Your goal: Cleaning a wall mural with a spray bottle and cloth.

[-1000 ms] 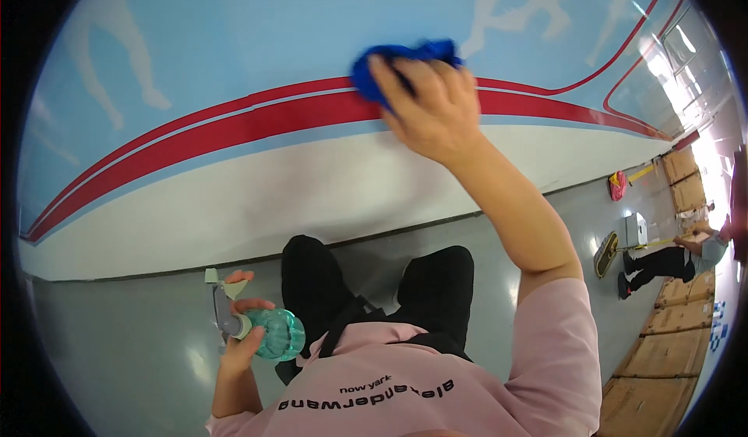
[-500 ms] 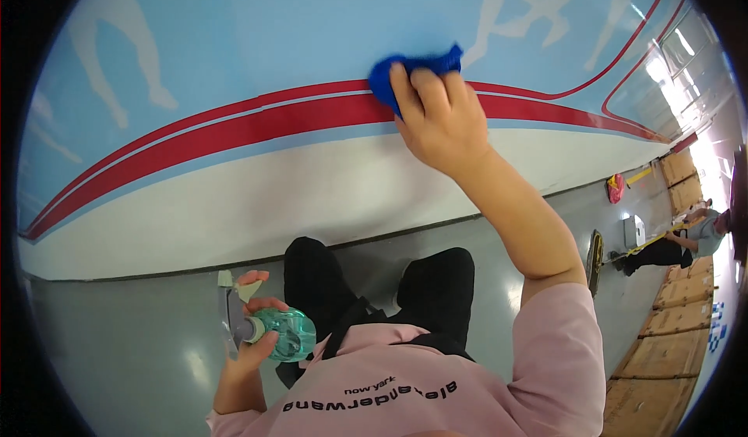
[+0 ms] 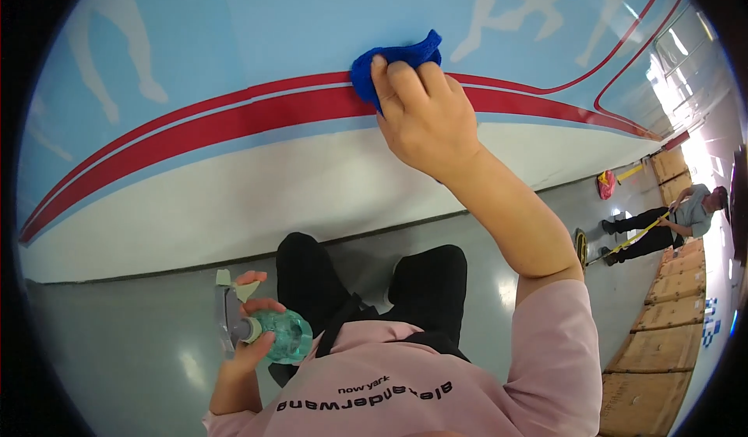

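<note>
My right hand (image 3: 425,110) presses a bunched blue cloth (image 3: 393,61) against the wall (image 3: 234,47), right on the red stripe (image 3: 195,129) that runs across it. The cloth sticks out above and left of my fingers. My left hand (image 3: 253,343) is low by my waist, wrapped around a green see-through spray bottle (image 3: 280,336) with a grey trigger head (image 3: 230,320). My black trouser knees (image 3: 374,289) and pink top show below.
The wall is light blue above the stripe with pale figure shapes, and white below. A grey glossy floor (image 3: 117,343) meets it. At the right another person (image 3: 670,219) handles a yellow-handled tool; brown cardboard boxes (image 3: 670,328) line the right edge.
My right hand has slid the blue cloth along the red stripe, a little to the right and then down and left. The left hand with the bottle rose slightly.
</note>
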{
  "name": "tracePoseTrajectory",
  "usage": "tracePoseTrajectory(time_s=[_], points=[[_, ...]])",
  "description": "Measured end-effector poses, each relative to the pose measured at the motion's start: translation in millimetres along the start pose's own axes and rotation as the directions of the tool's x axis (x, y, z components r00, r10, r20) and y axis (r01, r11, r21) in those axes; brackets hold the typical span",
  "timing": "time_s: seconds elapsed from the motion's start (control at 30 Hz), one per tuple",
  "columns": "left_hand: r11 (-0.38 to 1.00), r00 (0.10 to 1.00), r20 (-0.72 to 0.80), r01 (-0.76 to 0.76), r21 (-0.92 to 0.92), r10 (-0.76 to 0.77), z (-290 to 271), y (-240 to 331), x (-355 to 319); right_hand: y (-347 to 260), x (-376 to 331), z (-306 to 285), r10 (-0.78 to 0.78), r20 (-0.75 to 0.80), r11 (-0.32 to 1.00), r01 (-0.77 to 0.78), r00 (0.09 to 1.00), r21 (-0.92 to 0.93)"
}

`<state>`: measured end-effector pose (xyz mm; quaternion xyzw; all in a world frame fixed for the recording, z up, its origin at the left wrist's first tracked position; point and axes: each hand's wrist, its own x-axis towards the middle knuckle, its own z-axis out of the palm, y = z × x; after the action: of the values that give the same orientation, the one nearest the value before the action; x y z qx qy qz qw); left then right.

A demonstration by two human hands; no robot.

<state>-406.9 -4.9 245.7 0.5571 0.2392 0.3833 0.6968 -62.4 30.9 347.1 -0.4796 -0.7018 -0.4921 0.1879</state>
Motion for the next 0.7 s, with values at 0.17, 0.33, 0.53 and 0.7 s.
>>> tracePoseTrajectory(time_s=[0.17, 0.33, 0.53, 0.7], points=[[0.996, 0.997, 0.023, -0.070, 0.045, 0.069, -20, -17, -3, -21, -24, 15, 0.006, 0.016, 1.000, -0.006, 1.000, 0.016], [1.000, 0.999, -0.040, -0.024, 0.008, 0.024, -29, -35, -9, -35, 2, 18, 0.035, -0.054, 0.999, -0.034, 0.998, 0.015], [1.000, 0.998, -0.051, -0.030, 0.004, 0.031, -44, -42, -14, -43, -10, 21, 0.057, 0.028, 0.998, -0.057, 0.998, 0.007], [0.995, 0.997, -0.011, -0.072, 0.064, 0.073, -43, -54, -14, -48, -15, 24, 0.077, -0.032, 0.997, -0.077, 0.997, 0.003]])
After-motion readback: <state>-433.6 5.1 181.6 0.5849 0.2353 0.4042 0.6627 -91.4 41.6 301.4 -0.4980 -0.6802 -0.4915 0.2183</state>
